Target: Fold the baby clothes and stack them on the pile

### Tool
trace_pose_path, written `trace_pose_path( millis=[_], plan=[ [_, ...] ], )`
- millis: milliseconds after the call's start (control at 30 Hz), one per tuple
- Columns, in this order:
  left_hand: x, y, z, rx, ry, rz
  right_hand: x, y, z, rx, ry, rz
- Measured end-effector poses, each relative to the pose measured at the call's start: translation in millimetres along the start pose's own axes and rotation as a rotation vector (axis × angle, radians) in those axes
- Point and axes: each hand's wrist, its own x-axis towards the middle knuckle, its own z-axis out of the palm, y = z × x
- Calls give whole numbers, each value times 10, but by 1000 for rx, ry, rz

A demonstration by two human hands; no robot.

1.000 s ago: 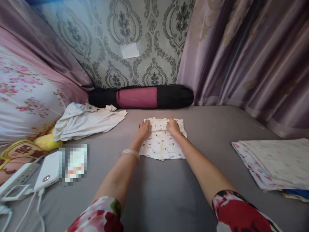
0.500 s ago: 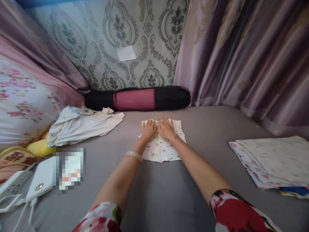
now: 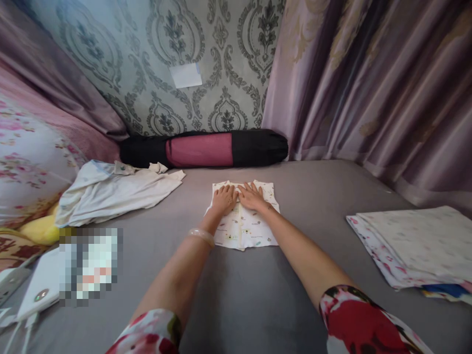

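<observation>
A small white printed cloth (image 3: pixel 245 230), folded into a rectangle, lies on the grey bed sheet (image 3: pixel 258 295) in front of me. My left hand (image 3: pixel 224 198) rests flat on its upper left part, fingers stretched out. Beside it, my right hand (image 3: pixel 251 195) lies flat on the upper middle, fingers spread. The two hands almost touch. Neither holds anything. A pale bangle (image 3: pixel 201 235) sits on my left wrist.
A crumpled white garment (image 3: pixel 114 189) lies at the left. A black and pink bolster (image 3: pixel 202 147) runs along the wall. Folded floral cloths (image 3: pixel 413 246) are stacked at the right. White chargers (image 3: pixel 37 295) and cables sit at the near left. Curtains hang on the right.
My hands have moved from the cloth's folded top edge, where they were apart, to lie flat side by side on it. The view has drifted slightly right.
</observation>
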Motion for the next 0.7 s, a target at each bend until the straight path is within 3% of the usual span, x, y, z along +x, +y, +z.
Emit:
trace_pose_path(
  millis=[200, 400, 600, 700],
  plan=[
    [301, -216, -215, -29, 10, -139, 180, 307, -246, 20, 170, 109],
    [488, -442, -234, 27, -105, -185, 291, 520, -281, -69, 73, 147],
    [552, -532, -229, 37, -87, -175, 388, 564, -305, -37, 58, 163],
    [551, -568, -228, -2, -70, -165, 378, 571, -317, -29, 70, 96]
  ],
)
